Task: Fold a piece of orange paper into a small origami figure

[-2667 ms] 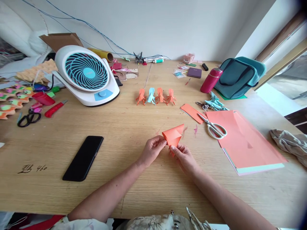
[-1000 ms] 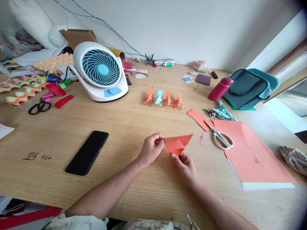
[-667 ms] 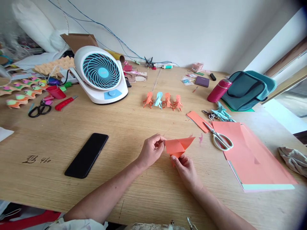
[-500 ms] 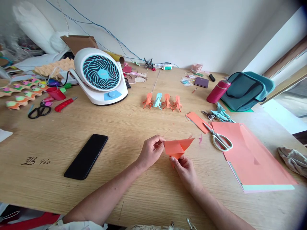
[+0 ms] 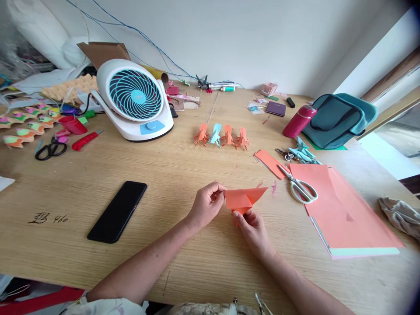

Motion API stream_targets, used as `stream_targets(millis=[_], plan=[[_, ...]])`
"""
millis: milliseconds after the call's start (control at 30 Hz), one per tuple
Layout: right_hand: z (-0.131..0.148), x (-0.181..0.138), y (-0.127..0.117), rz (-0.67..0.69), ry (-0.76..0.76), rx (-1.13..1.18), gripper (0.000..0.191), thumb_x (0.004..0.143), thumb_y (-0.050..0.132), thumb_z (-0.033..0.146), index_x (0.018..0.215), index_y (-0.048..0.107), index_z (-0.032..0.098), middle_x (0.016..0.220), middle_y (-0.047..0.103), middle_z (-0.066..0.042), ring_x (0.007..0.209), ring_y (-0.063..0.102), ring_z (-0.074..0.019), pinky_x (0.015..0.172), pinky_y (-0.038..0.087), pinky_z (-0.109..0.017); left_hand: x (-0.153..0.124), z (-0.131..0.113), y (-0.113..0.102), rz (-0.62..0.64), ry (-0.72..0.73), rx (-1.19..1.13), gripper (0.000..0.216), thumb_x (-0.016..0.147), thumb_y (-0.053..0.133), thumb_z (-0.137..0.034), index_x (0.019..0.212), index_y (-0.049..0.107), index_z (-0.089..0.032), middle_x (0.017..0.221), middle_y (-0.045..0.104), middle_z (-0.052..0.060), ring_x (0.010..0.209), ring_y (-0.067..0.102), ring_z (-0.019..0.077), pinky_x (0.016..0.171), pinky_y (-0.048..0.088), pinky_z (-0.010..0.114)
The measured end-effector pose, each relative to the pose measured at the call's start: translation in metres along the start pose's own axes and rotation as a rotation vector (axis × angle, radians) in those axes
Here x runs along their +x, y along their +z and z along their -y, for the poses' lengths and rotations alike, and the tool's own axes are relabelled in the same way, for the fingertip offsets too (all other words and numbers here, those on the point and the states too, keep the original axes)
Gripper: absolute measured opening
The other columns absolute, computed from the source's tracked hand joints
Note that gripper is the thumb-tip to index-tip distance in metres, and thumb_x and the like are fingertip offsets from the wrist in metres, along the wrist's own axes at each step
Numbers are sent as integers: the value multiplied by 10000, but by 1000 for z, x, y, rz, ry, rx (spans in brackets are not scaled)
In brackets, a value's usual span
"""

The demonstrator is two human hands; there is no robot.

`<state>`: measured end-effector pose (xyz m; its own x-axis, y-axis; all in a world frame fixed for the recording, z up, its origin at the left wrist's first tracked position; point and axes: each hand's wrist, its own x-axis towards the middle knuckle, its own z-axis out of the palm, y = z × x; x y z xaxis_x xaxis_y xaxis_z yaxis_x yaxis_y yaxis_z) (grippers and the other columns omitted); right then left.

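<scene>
An orange sheet of folded paper (image 5: 241,199) is held between both hands, just above the wooden table. My left hand (image 5: 207,203) pinches its left edge between thumb and fingers. From below, my right hand (image 5: 252,227) grips the lower fold, thumb in front and fingers behind. One pointed flap sticks out to the upper right. Beyond the hands stands a row of several small folded-paper figures, among them a blue figure (image 5: 215,134) and an orange figure (image 5: 243,138).
White-handled scissors (image 5: 303,191) lie on orange paper sheets (image 5: 348,210) to the right, beside narrow orange strips (image 5: 271,163). A black phone (image 5: 117,211) lies left. Farther back are a white fan (image 5: 136,100), a pink bottle (image 5: 299,121), a teal bag (image 5: 337,120) and a red knife (image 5: 87,140).
The view has shifted slightly. Both hands keep their hold on the folded orange paper, which looks nearly the same, its flap pointing a little farther right.
</scene>
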<state>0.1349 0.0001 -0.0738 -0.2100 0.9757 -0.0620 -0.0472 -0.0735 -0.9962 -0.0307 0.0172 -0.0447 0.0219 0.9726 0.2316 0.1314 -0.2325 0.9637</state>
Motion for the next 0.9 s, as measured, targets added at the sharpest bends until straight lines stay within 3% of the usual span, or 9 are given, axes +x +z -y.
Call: stream_targets(millis=[267,700,900], plan=[[2,-1,0,-1,9,4,458,740,729,591,613,537,195,572,468,21,543,348,-107,509,302,-251,2,-3,-1,-2,-37,-29,103,846,557,-172,771,627,-156,770,607,16,733,556,127,672,424,222],[1,1,1,5,11,11,452,732,728,604,620,548,204,556,466,23,546,370,-120,528,321,-264,4,6,2,-24,-244,-234,144,796,592,-277,706,593,-164,607,499,-44,578,435,89,576,362,213],[2,1,-1,-14,31,8,464,727,724,624,647,569,195,574,500,16,548,381,-116,523,326,-255,4,5,1,101,-340,-322,112,762,541,-218,796,623,-150,673,549,-23,568,457,80,571,384,210]])
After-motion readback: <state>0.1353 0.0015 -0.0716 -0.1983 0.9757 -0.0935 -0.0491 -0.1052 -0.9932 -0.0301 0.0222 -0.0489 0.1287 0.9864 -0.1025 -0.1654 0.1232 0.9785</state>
